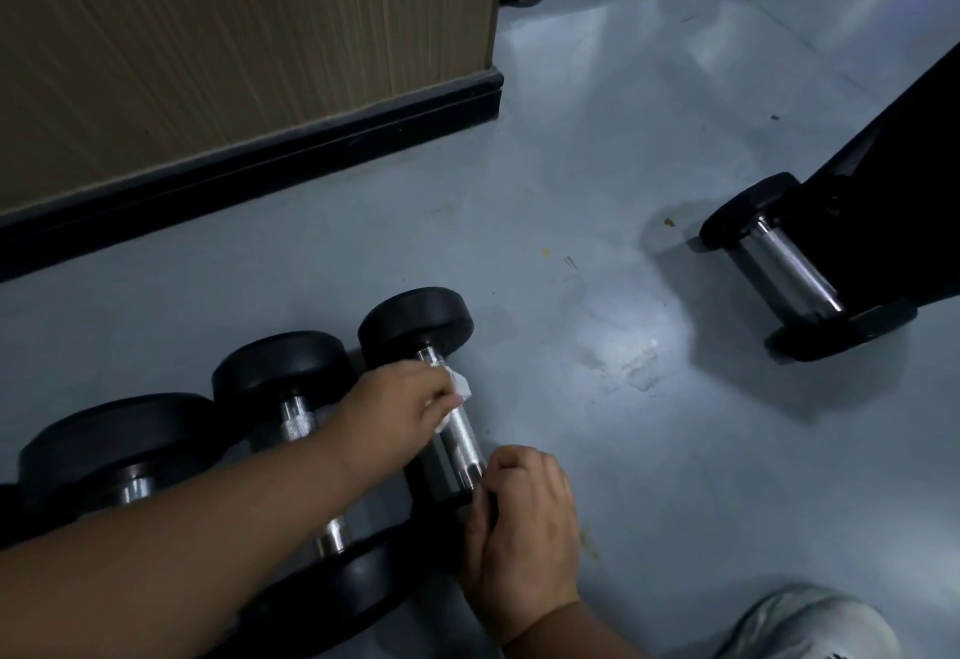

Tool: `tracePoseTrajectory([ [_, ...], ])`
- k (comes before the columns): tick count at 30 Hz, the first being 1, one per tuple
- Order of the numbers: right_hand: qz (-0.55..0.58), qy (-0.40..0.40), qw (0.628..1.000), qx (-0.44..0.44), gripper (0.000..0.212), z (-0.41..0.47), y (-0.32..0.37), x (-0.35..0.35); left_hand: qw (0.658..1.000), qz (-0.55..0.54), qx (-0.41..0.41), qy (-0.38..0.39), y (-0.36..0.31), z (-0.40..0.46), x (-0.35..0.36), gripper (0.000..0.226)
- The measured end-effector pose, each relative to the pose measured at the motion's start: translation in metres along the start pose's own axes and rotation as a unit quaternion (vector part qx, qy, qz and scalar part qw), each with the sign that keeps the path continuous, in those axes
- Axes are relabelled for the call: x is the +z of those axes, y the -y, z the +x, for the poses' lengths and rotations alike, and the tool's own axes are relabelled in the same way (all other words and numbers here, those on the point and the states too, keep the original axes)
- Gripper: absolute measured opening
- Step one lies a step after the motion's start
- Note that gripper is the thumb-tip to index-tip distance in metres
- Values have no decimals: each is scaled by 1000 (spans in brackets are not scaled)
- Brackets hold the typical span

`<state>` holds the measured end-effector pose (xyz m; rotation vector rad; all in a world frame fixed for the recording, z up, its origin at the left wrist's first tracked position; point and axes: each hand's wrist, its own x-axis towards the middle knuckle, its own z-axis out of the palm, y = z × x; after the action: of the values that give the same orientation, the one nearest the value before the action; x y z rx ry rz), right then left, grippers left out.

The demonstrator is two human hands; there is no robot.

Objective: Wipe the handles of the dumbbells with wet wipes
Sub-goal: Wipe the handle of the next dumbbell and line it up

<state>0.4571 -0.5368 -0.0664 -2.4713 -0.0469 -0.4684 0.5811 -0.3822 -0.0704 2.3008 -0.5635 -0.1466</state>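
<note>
At the lower left of the frame three dumbbells lie side by side on the floor [597,180], close enough that their black heads nearly touch: the largest dumbbell [104,450] at the far left, the middle dumbbell [283,378] next to it, and the right-hand dumbbell [415,320] that I am working on. My left hand [400,409] reaches across the first two, its grip closed around a wet wipe [460,388] pressed to the upper part of that dumbbell's handle [462,437]. My forearm lies over the middle dumbbell, so a careless stroke could knock it and roll it into its neighbours.

The wipe is bunched small; in this dim light I think only a corner shows beyond my fingers. If it stays wadded, I will likely rub skin instead of cloth over the knurled steel and miss the underside.

Just below, my right hand [524,518] curls over the near head and the handle's lower end, steadying it. If that grip slackens while I scrub, the round heads may roll toward my shoe [810,622] at the lower right.

At the centre right a fourth dumbbell [795,269] lies well apart, partly hidden by something dark, and is easy to forget.
</note>
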Motion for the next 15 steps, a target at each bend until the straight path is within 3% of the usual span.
tracePoseTrajectory([
  [5, 26, -10, 1000, 4, 15, 2, -5, 0, 986, -4, 132, 106, -16, -22, 17, 12],
  [8, 13, -5, 1000, 0, 19, 3, -4, -2, 998, 20, 53, 4, -1, 5, 4, 26],
  [11, 10, 3, 1000, 3, 18, 2, -4, -2, 999, 14, 37, -22, -1, 4, 4, 26],
  [13, 29, 3, 1000, -1, 17, 3, -6, -2, 996, -13, 88, 32, -13, -15, 19, 11],
  [15, 55, 2, 998, -4, 17, 5, -10, -3, 987, -15, 136, 89, -20, -24, 24, 10],
])
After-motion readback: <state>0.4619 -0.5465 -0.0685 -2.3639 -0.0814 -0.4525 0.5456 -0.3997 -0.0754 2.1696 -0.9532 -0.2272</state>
